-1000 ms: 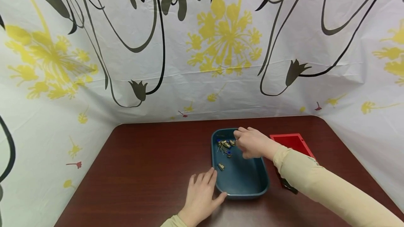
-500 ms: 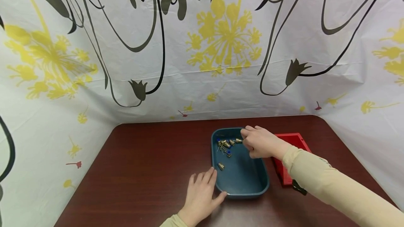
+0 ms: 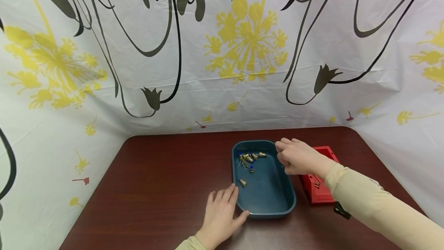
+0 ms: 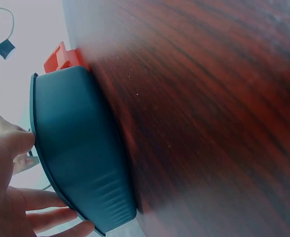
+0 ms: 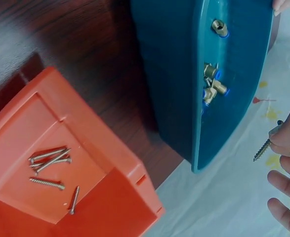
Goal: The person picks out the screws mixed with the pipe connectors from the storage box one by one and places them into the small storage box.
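On the dark wooden counter (image 3: pixel 166 180), the left hand (image 3: pixel 220 219) rests flat against the blue oval plastic tray (image 3: pixel 274 203), which holds mostly brass fittings (image 3: pixel 250 159). The red rectangular plastic tray (image 5: pixel 85 163) holds five steel screws (image 5: pixel 51 159). The right hand (image 3: pixel 300 157) pinches another screw (image 5: pixel 264 145), seemingly mid-sorting.

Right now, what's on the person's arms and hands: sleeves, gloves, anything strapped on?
Both hands are bare: no gloves or rings show on the left hand or the right hand. Both arms wear long, close-fitting pale beige sleeves; the right sleeve covers the forearm to the wrist, and only the cuff of the left sleeve shows. A small black object shows under the right forearm; what it is cannot be told.
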`<state>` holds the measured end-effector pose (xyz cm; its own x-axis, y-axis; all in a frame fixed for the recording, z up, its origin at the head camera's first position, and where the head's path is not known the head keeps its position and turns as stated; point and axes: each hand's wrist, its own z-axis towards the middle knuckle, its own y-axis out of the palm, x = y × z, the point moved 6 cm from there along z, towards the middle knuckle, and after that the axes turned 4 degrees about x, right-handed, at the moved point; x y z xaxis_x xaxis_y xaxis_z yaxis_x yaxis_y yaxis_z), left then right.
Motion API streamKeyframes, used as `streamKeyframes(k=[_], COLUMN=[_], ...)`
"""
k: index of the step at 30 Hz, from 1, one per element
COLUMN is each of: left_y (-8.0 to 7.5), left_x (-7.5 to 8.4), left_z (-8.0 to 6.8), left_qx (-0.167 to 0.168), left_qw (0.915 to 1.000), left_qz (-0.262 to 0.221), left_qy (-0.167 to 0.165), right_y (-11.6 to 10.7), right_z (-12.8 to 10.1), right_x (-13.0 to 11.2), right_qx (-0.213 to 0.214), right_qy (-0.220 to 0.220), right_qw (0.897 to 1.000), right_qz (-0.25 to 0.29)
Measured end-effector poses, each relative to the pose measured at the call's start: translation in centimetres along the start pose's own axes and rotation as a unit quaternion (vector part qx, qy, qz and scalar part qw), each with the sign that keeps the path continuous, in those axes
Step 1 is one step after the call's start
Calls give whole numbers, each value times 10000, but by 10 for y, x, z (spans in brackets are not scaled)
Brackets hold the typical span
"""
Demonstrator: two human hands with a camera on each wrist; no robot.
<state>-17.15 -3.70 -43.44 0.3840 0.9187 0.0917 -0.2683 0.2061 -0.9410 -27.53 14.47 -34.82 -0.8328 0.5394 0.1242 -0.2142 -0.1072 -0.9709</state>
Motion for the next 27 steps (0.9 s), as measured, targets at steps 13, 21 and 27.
streamKeyframes(k=[13, 21, 27], left_y=[-1, -1, -2], left_x=[1, 1, 1], left_z=[0, 0, 0], left_qx=[-10, 22, 53], left_qw=[10000, 10000, 10000], left_qz=[16, 7, -21], left_qy=[-11, -34, -26], right_y=[-13, -15, -12], right_z=[-29, -51, -64], right_x=[20, 36, 48], right_qx=[352, 442, 391], right_qy=[344, 658, 881], right_qw=[9988, 9968, 9953], right_qz=[-72, -49, -19])
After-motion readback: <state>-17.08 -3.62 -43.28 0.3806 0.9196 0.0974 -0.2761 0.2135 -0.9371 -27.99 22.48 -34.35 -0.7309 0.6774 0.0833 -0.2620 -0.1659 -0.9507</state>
